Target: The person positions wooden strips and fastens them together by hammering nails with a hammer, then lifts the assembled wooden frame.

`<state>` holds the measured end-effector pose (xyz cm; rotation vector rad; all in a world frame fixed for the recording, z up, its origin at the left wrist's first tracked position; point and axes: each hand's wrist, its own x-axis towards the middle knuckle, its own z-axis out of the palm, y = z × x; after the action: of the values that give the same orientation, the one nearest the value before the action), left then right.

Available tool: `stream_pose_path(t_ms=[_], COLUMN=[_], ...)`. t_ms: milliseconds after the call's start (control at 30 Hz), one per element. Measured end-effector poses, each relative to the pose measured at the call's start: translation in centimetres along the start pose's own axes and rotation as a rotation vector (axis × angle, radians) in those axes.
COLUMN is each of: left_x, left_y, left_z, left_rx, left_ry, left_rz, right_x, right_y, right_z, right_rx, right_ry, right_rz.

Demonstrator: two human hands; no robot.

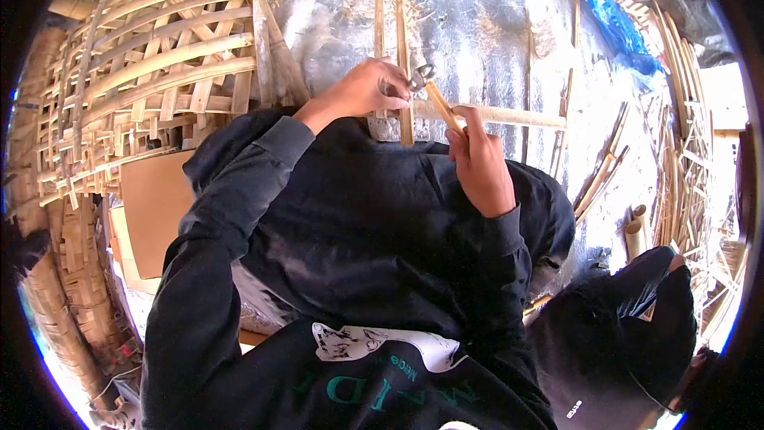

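Note:
My right hand (484,163) is closed around the wooden handle of a hammer (442,103), whose metal head is beside my left fingers. My left hand (370,89) is closed, thumb and fingers pinched at a joint between bamboo strips; whatever lies between the fingertips is too small to make out. A long upright bamboo strip (403,40) passes by those fingertips, and a second strip (379,20) runs parallel on its left. Crossing beneath them is a horizontal bamboo pole (509,116), partly hidden by my hands.
Woven bamboo panels (167,40) stand at the upper left, above a cardboard piece (155,211). A silvery sheet (493,24) covers the ground ahead. A blue plastic bag (617,28) lies upper right. Another person (605,350) in dark clothing is at the lower right, near bamboo pieces (634,239).

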<state>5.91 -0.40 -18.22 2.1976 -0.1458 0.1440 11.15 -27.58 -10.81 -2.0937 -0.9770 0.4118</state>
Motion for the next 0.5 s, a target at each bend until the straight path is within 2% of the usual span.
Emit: stream_pose_path(t_ms=[67, 133, 333, 433, 500], left_x=[-0.1, -0.3, 0.0, 0.0, -0.1], left_y=[-0.7, -1.0, -0.3, 0.2, 0.3], left_z=[0.4, 0.6, 0.1, -0.2, -0.1], left_rx=[-0.012, 0.067, 0.020, -0.065, -0.040], left_ry=[-0.009, 0.071, -0.009, -0.022, -0.016], left_rz=[-0.009, 0.051, 0.053, 0.042, 0.020], right_x=[-0.4, -0.6, -1.7, -1.8, -1.6], right_y=[-0.2, -0.5, -1.3, -2.5, -1.5], right_z=[0.1, 0.5, 0.2, 0.5, 0.9], right_rx=[-0.012, 0.014, 0.063, 0.133, 0.070], right_ry=[-0.014, 0.015, 0.009, 0.126, 0.086], right_rz=[-0.006, -0.027, 0.049, 0.023, 0.009])
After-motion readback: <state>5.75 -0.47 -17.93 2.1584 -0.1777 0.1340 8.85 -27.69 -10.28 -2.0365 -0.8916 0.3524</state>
